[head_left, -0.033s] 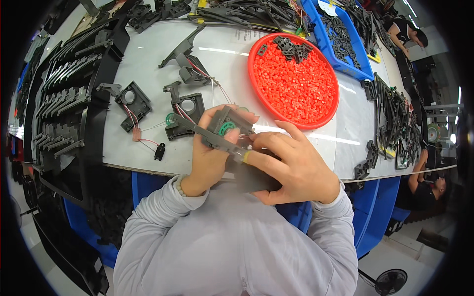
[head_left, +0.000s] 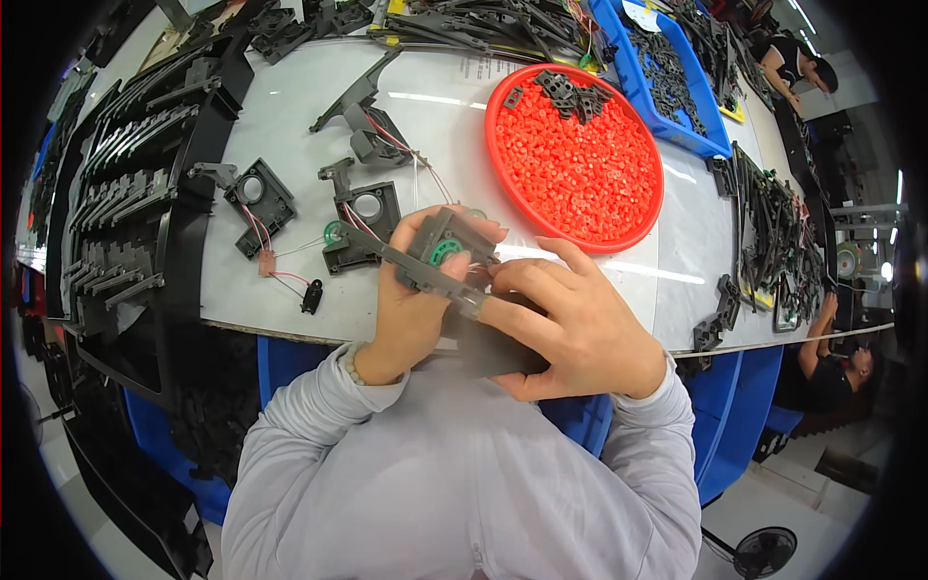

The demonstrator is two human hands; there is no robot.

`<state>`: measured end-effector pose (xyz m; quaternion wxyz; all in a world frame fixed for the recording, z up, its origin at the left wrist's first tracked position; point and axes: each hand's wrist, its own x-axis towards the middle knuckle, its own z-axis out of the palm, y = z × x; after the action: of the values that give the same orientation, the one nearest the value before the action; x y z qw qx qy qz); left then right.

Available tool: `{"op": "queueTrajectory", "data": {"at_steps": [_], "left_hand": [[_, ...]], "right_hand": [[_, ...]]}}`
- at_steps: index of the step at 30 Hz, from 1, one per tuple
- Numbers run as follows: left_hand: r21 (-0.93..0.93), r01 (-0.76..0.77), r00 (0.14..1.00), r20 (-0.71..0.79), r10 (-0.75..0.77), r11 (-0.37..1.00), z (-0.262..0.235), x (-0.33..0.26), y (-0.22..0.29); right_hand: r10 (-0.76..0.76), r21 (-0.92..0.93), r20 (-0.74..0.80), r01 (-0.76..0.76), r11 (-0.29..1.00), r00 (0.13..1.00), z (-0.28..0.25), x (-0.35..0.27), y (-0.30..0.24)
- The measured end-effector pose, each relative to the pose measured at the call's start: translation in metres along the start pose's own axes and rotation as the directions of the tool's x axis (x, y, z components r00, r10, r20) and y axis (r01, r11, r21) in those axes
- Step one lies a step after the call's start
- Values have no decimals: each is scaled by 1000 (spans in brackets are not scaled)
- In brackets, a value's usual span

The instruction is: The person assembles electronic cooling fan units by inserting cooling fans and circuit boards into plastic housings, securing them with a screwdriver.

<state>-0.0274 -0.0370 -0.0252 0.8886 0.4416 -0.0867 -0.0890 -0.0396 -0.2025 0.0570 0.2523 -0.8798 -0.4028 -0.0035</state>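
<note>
White worktable (head_left: 290, 145) fills the view, its near edge hidden behind the person's grey sleeves. Left hand (head_left: 411, 309) grips a black plastic assembly with a green gear (head_left: 440, 256) just above that edge, while the right hand (head_left: 570, 324) closes over its lower end, fingers masking the contact point. Beyond lie similar wired black housings (head_left: 362, 217), then a round red tray (head_left: 575, 164) of red pieces; farther bins are indistinct.

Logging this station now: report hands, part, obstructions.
Left hand and right hand both grip the dark grey motor assembly. Held above the white table edge. Nothing blocking.
</note>
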Motion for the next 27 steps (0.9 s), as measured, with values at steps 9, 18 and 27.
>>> {"op": "queueTrajectory", "data": {"at_steps": [9,18,27], "left_hand": [[45,55,999,0,-55,997,-1,2,1],[-259,256,964,1,-265,931,-5,7,10],[-385,157,987,80,-137,909,-13,3,-10]], "right_hand": [[-35,-25,125,39,999,992,-3,8,5],[240,397,-325,-99,913,915,9,-6,17],[298,117,-475,-276,954,828,19,9,3]]}}
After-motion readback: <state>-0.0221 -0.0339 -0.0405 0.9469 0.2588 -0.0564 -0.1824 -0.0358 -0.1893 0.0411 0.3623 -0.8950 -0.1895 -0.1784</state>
